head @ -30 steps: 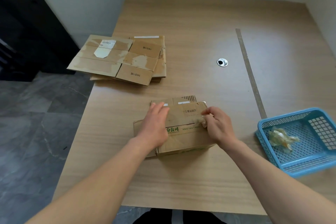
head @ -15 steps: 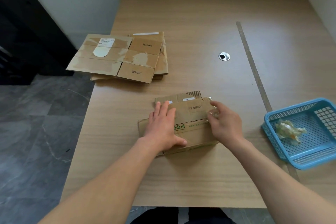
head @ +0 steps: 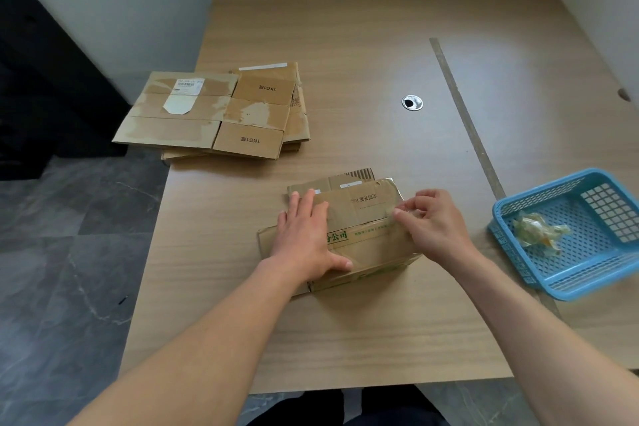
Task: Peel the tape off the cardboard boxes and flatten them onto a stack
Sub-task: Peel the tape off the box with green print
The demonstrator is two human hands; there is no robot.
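A small brown cardboard box (head: pixel 366 218) with green print lies near the front middle of the wooden table (head: pixel 363 62). My left hand (head: pixel 306 235) lies flat on its left half, fingers straight, pressing it down. My right hand (head: pixel 434 221) is at the box's right end, with thumb and fingertips pinching a strip of clear tape (head: pixel 403 209) at the flap's edge. A stack of flattened boxes (head: pixel 221 114) lies at the table's far left edge.
A blue plastic basket (head: pixel 584 273) holding a crumpled wad of peeled tape (head: pixel 537 232) sits at the right edge of the table. A round metal cable hole (head: pixel 411 102) and a seam strip (head: pixel 463 114) mark the tabletop beyond the box. Grey tiled floor lies to the left.
My right hand shifted along the box's right end and now pinches the tape edge. My left hand slid a little and flattened on the box. The view tilted slightly.
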